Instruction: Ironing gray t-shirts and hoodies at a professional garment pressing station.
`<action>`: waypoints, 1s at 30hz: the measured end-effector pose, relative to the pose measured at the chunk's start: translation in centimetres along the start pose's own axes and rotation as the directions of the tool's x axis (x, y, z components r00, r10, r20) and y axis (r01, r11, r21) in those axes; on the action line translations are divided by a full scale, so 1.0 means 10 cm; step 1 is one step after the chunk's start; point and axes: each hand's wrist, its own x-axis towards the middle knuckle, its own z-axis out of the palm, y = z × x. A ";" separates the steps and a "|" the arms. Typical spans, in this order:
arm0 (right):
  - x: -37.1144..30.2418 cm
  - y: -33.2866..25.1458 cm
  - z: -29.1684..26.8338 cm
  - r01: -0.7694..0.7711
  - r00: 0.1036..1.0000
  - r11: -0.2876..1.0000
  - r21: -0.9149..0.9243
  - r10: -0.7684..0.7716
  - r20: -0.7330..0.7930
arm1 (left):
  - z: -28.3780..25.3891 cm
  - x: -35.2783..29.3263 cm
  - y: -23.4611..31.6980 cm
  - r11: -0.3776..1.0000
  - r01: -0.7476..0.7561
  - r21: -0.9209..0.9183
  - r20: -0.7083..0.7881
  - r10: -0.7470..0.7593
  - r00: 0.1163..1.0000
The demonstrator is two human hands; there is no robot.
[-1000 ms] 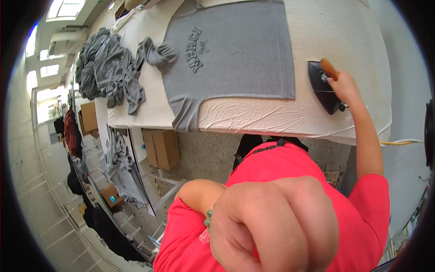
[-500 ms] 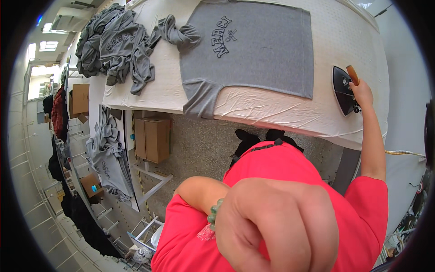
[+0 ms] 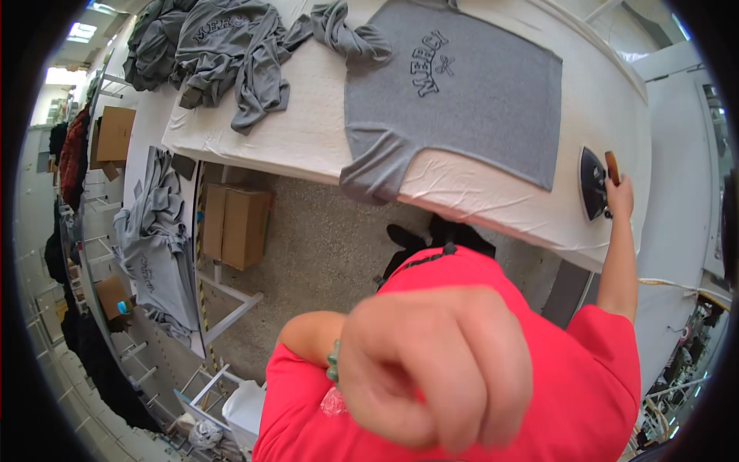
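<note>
Close to the camera, my left hand (image 3: 439, 366) is raised and curled into a loose fist, large and slightly blurred. No object shows in it, and a green bead bracelet (image 3: 333, 362) circles its wrist. At the table's right end, my right hand (image 3: 620, 196) grips the orange-brown handle of a black iron (image 3: 593, 183). The iron rests on the pale cloth cover, just right of a grey sweatshirt (image 3: 493, 100). That sweatshirt lies spread flat with dark lettering on its chest, one sleeve bunched toward the left and the other hanging over the near edge.
A heap of grey garments (image 3: 223, 54) covers the table's (image 3: 308, 115) far left. Below it, lighter grey garments (image 3: 158, 254) lie on a lower surface. Cardboard boxes (image 3: 235, 227) stand beneath the table. Metal racks with dark clothes (image 3: 100, 362) line the left. A cable (image 3: 685, 286) runs at right.
The whole view has shifted and tilted, so the sweatshirt and garment heap appear farther right and higher. My left hand stays raised in a fist, and my right hand still holds the iron beside the sweatshirt.
</note>
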 end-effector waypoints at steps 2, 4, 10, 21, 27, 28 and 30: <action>0.08 0.16 0.02 -0.007 0.999 0.999 0.048 0.004 0.054 | -0.22 0.06 0.31 0.929 0.141 0.342 -0.168 -0.087 0.982; 0.18 0.20 0.03 0.035 0.990 0.999 -0.039 -0.029 0.138 | -0.61 0.17 0.53 0.717 0.404 0.569 -0.434 -0.156 0.887; 0.45 -0.50 -0.24 -0.013 0.947 0.996 -0.088 0.041 0.319 | -2.61 0.66 1.22 0.283 0.706 0.649 -0.729 -0.033 0.683; 1.07 -4.11 -0.10 0.374 0.830 0.924 0.078 -0.371 0.416 | -5.76 3.07 0.98 -0.545 0.565 0.620 -0.685 -0.023 0.729; 1.43 -5.08 -0.01 0.241 0.786 0.932 0.270 -0.351 0.509 | -6.52 3.88 0.49 -0.768 0.446 0.459 -0.810 -0.156 0.565; 1.45 -5.17 0.01 0.192 0.796 0.937 0.291 -0.322 0.512 | -6.60 4.00 0.46 -0.797 0.363 0.482 -0.815 -0.256 0.519; 1.46 -5.34 0.07 0.251 0.776 0.925 0.287 -0.369 0.512 | -6.71 4.18 0.45 -0.794 0.280 0.539 -0.807 -0.391 0.443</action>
